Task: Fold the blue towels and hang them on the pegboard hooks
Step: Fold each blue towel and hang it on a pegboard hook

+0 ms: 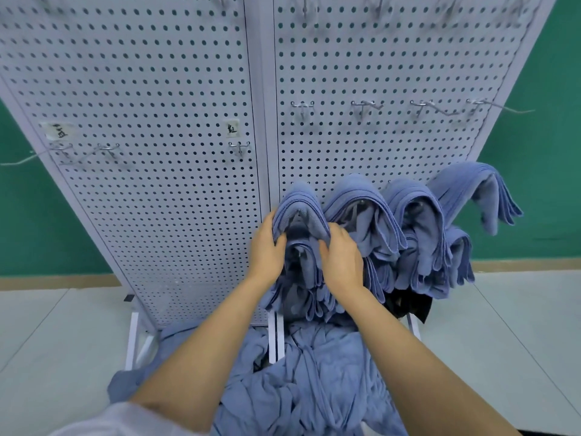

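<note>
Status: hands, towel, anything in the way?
Gripping the folded towel: left hand, right hand. Towel draped at the pegboard, hook hidden by cloth. Below, loose towel pile; no obstruction seen.

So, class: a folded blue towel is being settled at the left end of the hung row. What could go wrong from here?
1. The folded towel covers whatever it hangs on, so it may sit off-centre and slide down onto the towel pile below.
2. It sits right against the neighbouring hung towel; tugging it straight could drag that one askew.
</note>
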Demonstrator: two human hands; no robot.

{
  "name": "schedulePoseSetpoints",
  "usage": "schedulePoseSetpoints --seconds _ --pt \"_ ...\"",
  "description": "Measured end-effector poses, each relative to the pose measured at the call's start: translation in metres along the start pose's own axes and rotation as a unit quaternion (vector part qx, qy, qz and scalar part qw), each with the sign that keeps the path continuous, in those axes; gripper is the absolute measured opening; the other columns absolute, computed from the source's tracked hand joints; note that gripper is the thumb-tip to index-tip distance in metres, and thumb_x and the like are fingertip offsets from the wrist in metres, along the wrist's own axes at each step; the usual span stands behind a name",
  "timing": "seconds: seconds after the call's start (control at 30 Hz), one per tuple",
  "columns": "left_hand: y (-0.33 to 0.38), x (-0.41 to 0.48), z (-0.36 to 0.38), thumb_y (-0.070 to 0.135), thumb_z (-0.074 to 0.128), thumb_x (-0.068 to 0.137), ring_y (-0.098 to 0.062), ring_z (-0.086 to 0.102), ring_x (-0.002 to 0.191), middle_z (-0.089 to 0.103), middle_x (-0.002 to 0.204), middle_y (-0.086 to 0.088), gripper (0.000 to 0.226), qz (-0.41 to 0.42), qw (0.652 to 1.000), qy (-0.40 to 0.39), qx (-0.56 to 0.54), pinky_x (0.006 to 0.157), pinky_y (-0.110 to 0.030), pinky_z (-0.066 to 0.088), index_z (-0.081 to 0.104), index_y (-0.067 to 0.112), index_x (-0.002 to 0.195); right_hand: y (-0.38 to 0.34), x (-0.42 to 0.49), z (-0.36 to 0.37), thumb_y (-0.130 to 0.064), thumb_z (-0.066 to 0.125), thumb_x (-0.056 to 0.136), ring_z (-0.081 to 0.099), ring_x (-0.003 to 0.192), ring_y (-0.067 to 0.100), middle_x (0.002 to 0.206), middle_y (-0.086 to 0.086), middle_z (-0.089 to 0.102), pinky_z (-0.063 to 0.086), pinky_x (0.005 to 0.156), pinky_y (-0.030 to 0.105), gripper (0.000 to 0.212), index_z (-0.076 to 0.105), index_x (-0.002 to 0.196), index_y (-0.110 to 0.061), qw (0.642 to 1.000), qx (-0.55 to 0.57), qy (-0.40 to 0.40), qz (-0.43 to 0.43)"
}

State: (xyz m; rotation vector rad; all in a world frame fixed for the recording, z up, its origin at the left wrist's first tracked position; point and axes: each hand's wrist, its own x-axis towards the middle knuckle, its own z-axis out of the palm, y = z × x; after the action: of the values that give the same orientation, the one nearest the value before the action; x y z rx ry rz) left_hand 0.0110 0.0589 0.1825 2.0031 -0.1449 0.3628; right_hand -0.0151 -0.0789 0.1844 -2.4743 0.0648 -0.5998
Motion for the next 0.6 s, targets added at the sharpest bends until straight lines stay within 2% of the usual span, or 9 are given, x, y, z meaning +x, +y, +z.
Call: schedulePoseSetpoints --seconds 0.1,0.17,0.23,0.3,0.37,0.47,0.6 --pt "0.001 -0.005 0.000 0.013 0.051 0.097 -0.013 0.056 0.106 0.060 0.119 0.000 0.042 -0.024 0.999 -0.020 0.021 0.088 -0.020 0.040 0.043 0.015 0.138 0.008 -0.003 0.000 -0.019 0.050 0.098 0.059 0.101 0.025 0.118 0.010 0.060 0.050 0.075 0.037 0.036 0.047 0.131 -0.006 0.999 0.012 -0.040 -0.004" --pt "0.000 -0.010 -0.001 0.017 0.055 0.096 -0.012 0.054 0.111 0.057 0.127 0.000 0.046 -0.041 0.999 -0.025 0.027 0.093 -0.022 0.040 0.042 0.013 0.140 0.011 -0.009 -0.005 -0.020 0.052 0.097 0.055 0.112 0.025 0.126 0.008 0.056 0.050 0.085 0.038 0.041 0.044 0.136 -0.009 0.996 0.042 -0.072 -0.017" --pt "-0.003 -0.017 -0.005 0.020 0.059 0.094 -0.019 0.051 0.121 0.053 0.135 -0.003 0.051 -0.069 0.996 -0.026 0.043 0.101 -0.029 0.040 0.040 0.012 0.141 0.012 -0.017 -0.011 -0.020 0.054 0.097 0.046 0.127 0.023 0.139 0.007 0.048 0.043 0.100 0.036 0.049 0.038 0.142 -0.011 0.993 0.065 -0.101 -0.020" --pt "-0.008 -0.030 -0.009 0.018 0.059 0.094 -0.023 0.049 0.125 0.051 0.137 -0.005 0.053 -0.105 0.993 -0.032 0.047 0.103 -0.033 0.040 0.038 0.011 0.141 0.016 -0.028 -0.016 -0.021 0.054 0.097 0.041 0.131 0.023 0.144 0.007 0.043 0.039 0.107 0.037 0.052 0.035 0.145 -0.010 0.990 0.071 -0.118 -0.012" --pt "-0.017 -0.045 -0.012 0.016 0.059 0.094 -0.026 0.047 0.127 0.047 0.141 -0.009 0.054 -0.150 0.987 -0.036 0.043 0.105 -0.035 0.039 0.036 0.008 0.143 0.024 -0.042 -0.019 -0.019 0.055 0.097 0.048 0.125 0.024 0.137 0.009 0.049 0.043 0.102 0.040 0.048 0.040 0.141 -0.009 0.989 0.078 -0.124 0.004" --pt "-0.040 -0.074 -0.010 0.016 0.057 0.095 -0.031 0.048 0.126 0.047 0.141 -0.016 0.052 -0.212 0.974 -0.050 0.068 0.102 -0.039 0.039 0.037 0.005 0.142 0.044 -0.070 -0.018 -0.014 0.054 0.097 0.056 0.106 0.023 0.123 0.011 0.057 0.047 0.095 0.036 0.034 0.051 0.130 -0.006 0.985 0.074 -0.154 0.027" --pt "-0.079 -0.120 0.008 0.011 0.055 0.095 -0.034 0.058 0.106 0.061 0.118 -0.019 0.034 -0.282 0.951 -0.103 0.074 0.092 -0.040 0.047 0.053 0.002 0.128 0.080 -0.113 -0.001 -0.010 0.055 0.096 0.054 0.089 0.021 0.113 0.013 0.061 0.048 0.092 0.035 0.025 0.057 0.121 -0.004 0.970 0.066 -0.220 0.078"
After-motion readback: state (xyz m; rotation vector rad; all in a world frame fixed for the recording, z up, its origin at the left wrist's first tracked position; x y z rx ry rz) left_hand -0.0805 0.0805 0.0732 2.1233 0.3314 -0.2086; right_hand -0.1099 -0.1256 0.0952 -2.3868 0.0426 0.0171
